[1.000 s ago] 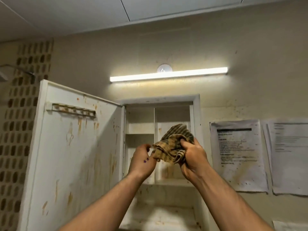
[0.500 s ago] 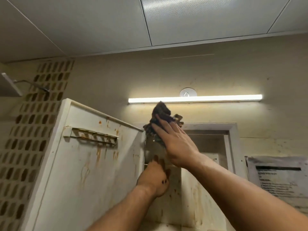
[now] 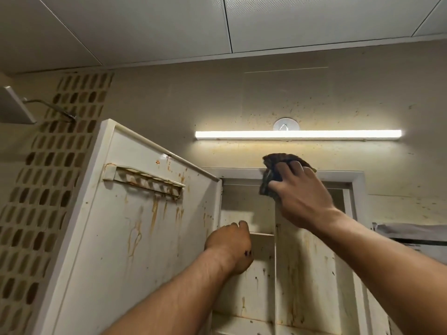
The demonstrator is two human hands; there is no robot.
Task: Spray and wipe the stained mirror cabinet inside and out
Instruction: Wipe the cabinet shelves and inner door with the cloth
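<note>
- Right hand (image 3: 300, 197) is up at the top of the mirror cabinet (image 3: 338, 175), pressing a dark cloth (image 3: 278, 160) onto the upper frame, right of its middle.
- Right fingers (image 3: 295, 166) lie over the wad, slightly apart and fairly straight. The thumb sits on the cloth's lower left edge.
- The cloth is bunched. It sticks out past the fingertips, onto the wall just above the frame, and hangs a little below the thumb.
- Left hand (image 3: 229, 247) is lower, in front of the left compartment, with its back to us and level with the small shelf (image 3: 262, 234).
- Left fingers curl away behind the knuckles. We cannot tell whether they hold the shelf edge or just hover at it.
- We see small dark spots on the left hand near the wrist.
- The cabinet is open: the door (image 3: 121, 238) is swung out to the left, inner face toward us.
- The door carries rust-coloured runs and a stained slotted rack (image 3: 145, 181) near its top.
- Inside, a vertical divider (image 3: 275, 274) splits the cabinet. The back panels show brown streaks and dark specks.
- A lit light bar (image 3: 297, 134) sits on the wall above the cabinet, with a round hook (image 3: 286, 124) just over it. The wall around both is speckled.
- A paper sheet (image 3: 411, 234) is at the right edge, partly behind the right forearm.
- A patterned tile strip (image 3: 48, 189) runs down the far left, with a shower head (image 3: 14, 105) beside it.
</note>
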